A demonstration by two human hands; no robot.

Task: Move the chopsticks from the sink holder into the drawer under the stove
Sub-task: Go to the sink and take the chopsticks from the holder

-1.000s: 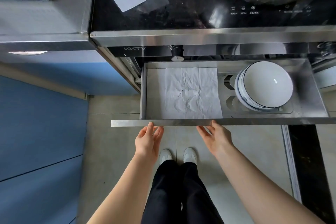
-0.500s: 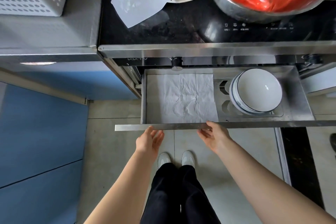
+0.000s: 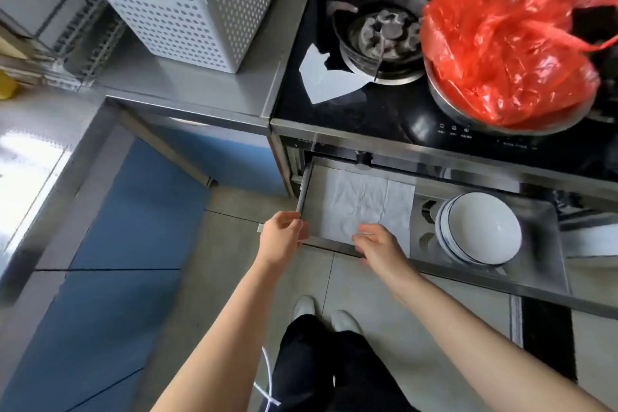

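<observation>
The steel drawer [image 3: 468,273] under the black stove [image 3: 368,110] stands pulled out. A crumpled white paper towel [image 3: 364,204] lines its left half and a stack of white bowls [image 3: 481,227] fills its right half. My left hand [image 3: 281,241] pinches the drawer's front left corner. My right hand [image 3: 378,246] lies over the front rim, its fingers apart above the paper towel and holding nothing. No chopsticks or sink holder show. A bright steel sink area [image 3: 26,170] sits at the far left.
A white perforated basket [image 3: 187,0] stands on the counter left of the stove, beside a wire dish rack [image 3: 83,43]. On the stove are a steamer pot [image 3: 384,37], a torn paper sheet [image 3: 327,80] and a red plastic bag [image 3: 501,43] in a metal bowl. Blue cabinet fronts [image 3: 117,244] run along the left.
The view has swung up and to the left, bringing the basket and counter in. Both hands rose from under the drawer front to its rim; the left now grips the corner.
</observation>
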